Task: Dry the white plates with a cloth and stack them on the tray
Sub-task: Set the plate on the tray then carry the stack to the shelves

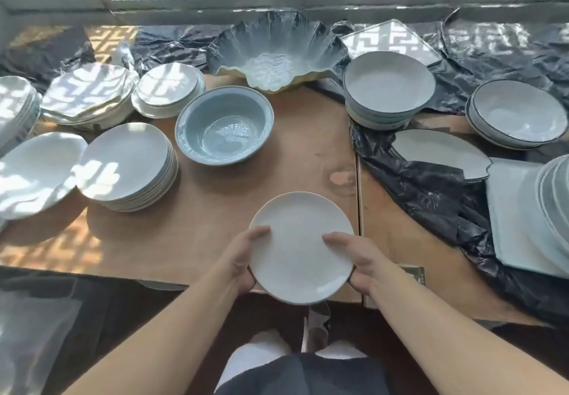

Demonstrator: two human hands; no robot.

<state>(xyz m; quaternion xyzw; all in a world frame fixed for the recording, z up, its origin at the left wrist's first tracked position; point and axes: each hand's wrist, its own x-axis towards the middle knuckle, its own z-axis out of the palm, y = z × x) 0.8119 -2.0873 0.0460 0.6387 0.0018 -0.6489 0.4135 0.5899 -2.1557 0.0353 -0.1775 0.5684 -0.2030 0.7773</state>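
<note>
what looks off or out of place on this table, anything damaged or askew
No cloth is visible, though both hands, left hand and right hand, grip a white plate. The wooden table has a pale chipped patch near its seam. A white plate on the left sits tilted beside the plate stack.

The plate (300, 247) held over the table is plain white, and the stack of plates (127, 166) on the left is white too, with a patch of bright sun squares on it. The big bowl (224, 125) in the middle is light blue, and behind it the wavy bowl (274, 53) is dark blue at the edge and pale in the middle, with a yellow rim. The table (215, 210) is brown wood, the crinkly sheet (431, 191) on the right is shiny black, and the bowls on the right (388, 82) are white with thin dark rims.
</note>
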